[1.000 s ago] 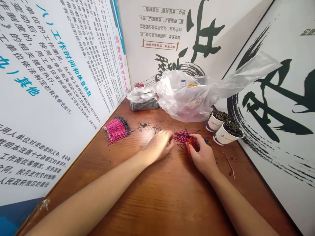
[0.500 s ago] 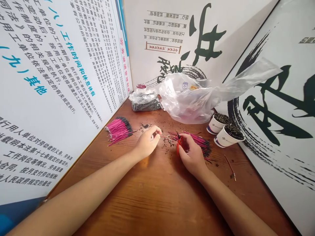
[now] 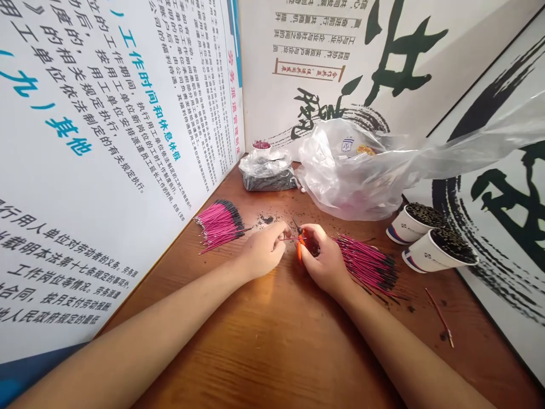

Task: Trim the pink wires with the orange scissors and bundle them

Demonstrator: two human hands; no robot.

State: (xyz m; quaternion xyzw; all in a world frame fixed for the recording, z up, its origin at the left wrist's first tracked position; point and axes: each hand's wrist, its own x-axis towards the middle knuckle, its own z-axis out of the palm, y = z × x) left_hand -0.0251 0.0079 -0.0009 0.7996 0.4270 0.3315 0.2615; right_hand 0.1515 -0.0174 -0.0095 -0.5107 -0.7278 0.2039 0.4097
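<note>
My left hand (image 3: 264, 251) is closed in a pinch on a thin red wire (image 3: 291, 239), which runs across toward the cutters. My right hand (image 3: 327, 260) is wrapped round small orange-handled cutters (image 3: 300, 250), their dark, narrow tip pointing up and away from me. The two hands are close together above the wooden table. Whether the blades touch the wire is too small to tell. Beside my right hand lies a bundle of pink-red wires with black ends (image 3: 367, 262). A second such bundle (image 3: 219, 225) lies to the left of my left hand.
Two paper cups (image 3: 419, 255) filled with small dark pieces stand at the right. A clear plastic bag (image 3: 353, 182) and a wrapped black pack (image 3: 269, 177) lie at the back, near a small cup (image 3: 261, 145). One loose wire (image 3: 440, 317) lies at right; dark crumbs dot the table.
My right hand with the cutters has come closer to my left hand and the wire. The camera view has shifted, so the bundles and cups appear farther right.
</note>
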